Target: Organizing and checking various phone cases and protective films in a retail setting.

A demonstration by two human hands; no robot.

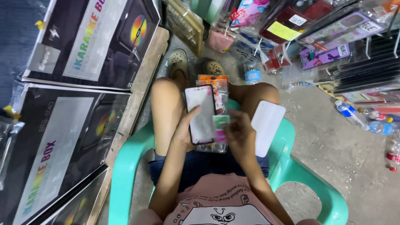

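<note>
Fingers of the left hand (183, 131) wrapped around a phone (201, 114), screen up, held over the lap between the two knees. Fingers of the right hand (239, 133) pinched narrow on a small green and pink piece (221, 123), probably a wipe or a sticker, just beside the right edge of the phone. Under both hands, a stack of packets (216, 89) with orange tops, resting on the thighs. On the right thigh, a white flat sheet (266, 127), apart from the phone, partly over the seat of the green plastic chair (291, 166).

To do this step well: keep the phone flat and steady, gripped only by the edges, thumb off the glass. Bring the small piece close to the screen without touching it with fingertips. Hold the wrist low, near the lap, to avoid shaking. Mind the stack below, since it seems loose and could slide off the thighs. Keep the white sheet within reach but clear of dust from the concrete floor (325, 137). Large dark boxes (62, 137) at the left, water bottles (354, 114) at the right, well apart.
</note>
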